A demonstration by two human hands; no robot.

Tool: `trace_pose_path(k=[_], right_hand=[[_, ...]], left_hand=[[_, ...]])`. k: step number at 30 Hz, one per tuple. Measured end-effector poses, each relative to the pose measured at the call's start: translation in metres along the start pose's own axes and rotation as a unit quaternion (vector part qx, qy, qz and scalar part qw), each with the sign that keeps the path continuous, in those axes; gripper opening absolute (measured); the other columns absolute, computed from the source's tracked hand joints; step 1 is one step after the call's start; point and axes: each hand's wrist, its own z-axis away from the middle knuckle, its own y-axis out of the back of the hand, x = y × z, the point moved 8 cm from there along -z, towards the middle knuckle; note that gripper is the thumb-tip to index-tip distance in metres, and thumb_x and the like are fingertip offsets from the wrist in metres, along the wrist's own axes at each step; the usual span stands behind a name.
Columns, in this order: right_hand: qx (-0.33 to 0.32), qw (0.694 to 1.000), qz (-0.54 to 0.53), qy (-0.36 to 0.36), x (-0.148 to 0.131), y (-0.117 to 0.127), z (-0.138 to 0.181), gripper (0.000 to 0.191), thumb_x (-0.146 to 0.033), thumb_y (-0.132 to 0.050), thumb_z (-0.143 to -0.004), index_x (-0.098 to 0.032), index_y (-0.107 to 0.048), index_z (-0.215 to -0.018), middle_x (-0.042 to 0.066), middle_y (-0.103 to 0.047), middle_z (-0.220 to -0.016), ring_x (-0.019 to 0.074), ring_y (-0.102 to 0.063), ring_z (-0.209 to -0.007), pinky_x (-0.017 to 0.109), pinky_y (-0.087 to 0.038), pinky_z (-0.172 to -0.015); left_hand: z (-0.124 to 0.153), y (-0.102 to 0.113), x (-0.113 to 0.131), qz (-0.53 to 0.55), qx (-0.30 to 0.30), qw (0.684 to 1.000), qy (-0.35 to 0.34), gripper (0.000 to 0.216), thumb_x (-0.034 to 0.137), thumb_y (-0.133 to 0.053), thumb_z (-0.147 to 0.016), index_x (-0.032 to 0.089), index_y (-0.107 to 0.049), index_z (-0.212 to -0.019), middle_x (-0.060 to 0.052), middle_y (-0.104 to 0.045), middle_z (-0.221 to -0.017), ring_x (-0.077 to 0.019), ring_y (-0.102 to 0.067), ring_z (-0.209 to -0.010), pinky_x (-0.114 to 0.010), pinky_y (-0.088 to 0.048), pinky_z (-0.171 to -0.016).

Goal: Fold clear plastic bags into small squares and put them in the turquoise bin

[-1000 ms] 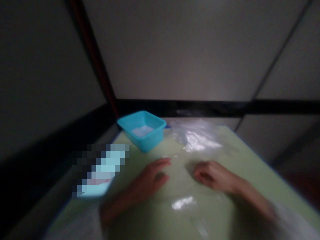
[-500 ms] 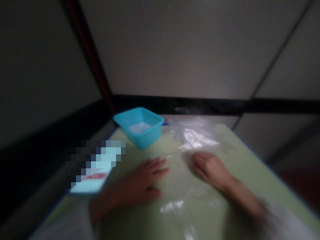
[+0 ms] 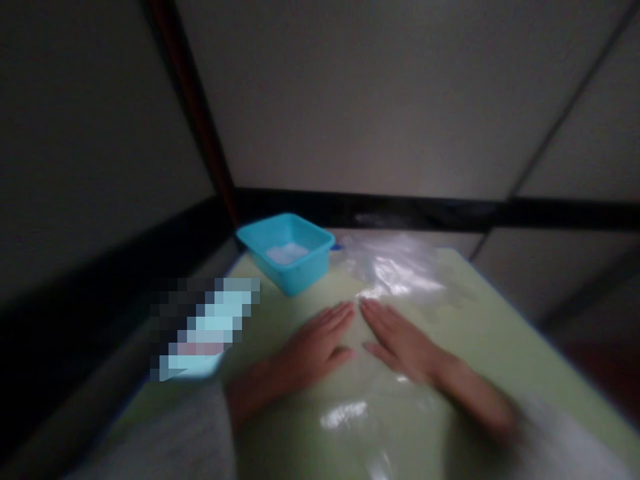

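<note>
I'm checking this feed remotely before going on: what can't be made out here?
Head view only:
- Blue tub: pale contents blurred.
- Clear plastic sheet: edges lost in glare.
- Pixelated patch: masked.
- Left hand, right hand: flat, motion-blurred.

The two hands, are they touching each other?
Cannot tell. In the head view the left hand and right hand lie flat with fingertips close together, but blur hides any contact or gap.

- Left hand [image 3: 315, 343] lies flat, palm down, fingers straight and pointing far-right.
- Right hand [image 3: 397, 337] lies flat just beside it, fingertips nearly meeting.
</note>
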Motion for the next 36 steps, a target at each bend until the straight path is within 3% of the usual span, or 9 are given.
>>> trace_pose_path(k=[11, 19, 24, 32, 36], right_hand=[[-0.021, 0.998, 0.005, -0.057, 0.008, -0.004, 0.009, 0.071, -0.056, -0.026, -0.094, -0.008, -0.021, -0.146, 0.016, -0.02, -0.151, 0.0283, -0.017, -0.139, 0.048, -0.022, -0.112], [-0.037, 0.998, -0.03, -0.039, -0.005, 0.009, 0.012, 0.069, -0.054, -0.025, -0.095, -0.012, -0.014, -0.148, 0.012, -0.014, -0.152, 0.0241, -0.014, -0.14, 0.046, -0.018, -0.113], [-0.049, 0.998, -0.026, -0.018, -0.012, 0.004, -0.001, 0.073, -0.057, -0.024, -0.093, -0.008, -0.021, -0.146, 0.015, -0.017, -0.151, 0.0241, -0.015, -0.14, 0.045, -0.018, -0.114], [-0.024, 0.997, -0.007, -0.078, 0.033, 0.003, 0.006, 0.071, -0.057, -0.023, -0.094, -0.008, -0.024, -0.146, 0.016, -0.022, -0.149, 0.026, -0.019, -0.139, 0.047, -0.021, -0.112], [-0.003, 0.997, -0.002, -0.078, 0.043, 0.003, 0.009, 0.066, -0.055, -0.023, -0.095, -0.015, -0.019, -0.147, 0.012, -0.023, -0.15, 0.0247, -0.02, -0.139, 0.047, -0.021, -0.112]], left_hand=[[0.01, -0.009, -0.019, -0.019, -0.015, 1.0, -0.019, 0.063, 0.05, -0.035, -0.093, 0.019, -0.021, -0.146, -0.009, -0.018, -0.154, -0.0229, -0.017, -0.141, -0.04, -0.016, -0.114], [0.017, -0.004, -0.004, -0.014, -0.045, 0.999, -0.024, 0.067, 0.049, -0.04, -0.091, 0.018, -0.02, -0.146, -0.01, -0.02, -0.153, -0.0244, -0.016, -0.141, -0.04, -0.016, -0.114], [0.02, -0.006, -0.001, -0.01, -0.044, 0.999, -0.029, 0.068, 0.049, -0.041, -0.091, 0.018, -0.019, -0.146, -0.01, -0.018, -0.154, -0.0248, -0.015, -0.141, -0.041, -0.016, -0.115], [0.021, -0.005, -0.004, -0.014, -0.063, 0.998, -0.013, 0.066, 0.051, -0.038, -0.091, 0.021, -0.017, -0.147, -0.007, -0.015, -0.154, -0.0235, -0.013, -0.142, -0.041, -0.014, -0.115], [0.024, -0.004, -0.005, -0.016, -0.062, 0.998, -0.018, 0.066, 0.05, -0.037, -0.092, 0.023, -0.013, -0.147, -0.007, -0.014, -0.155, -0.0231, -0.012, -0.142, -0.041, -0.013, -0.115]])
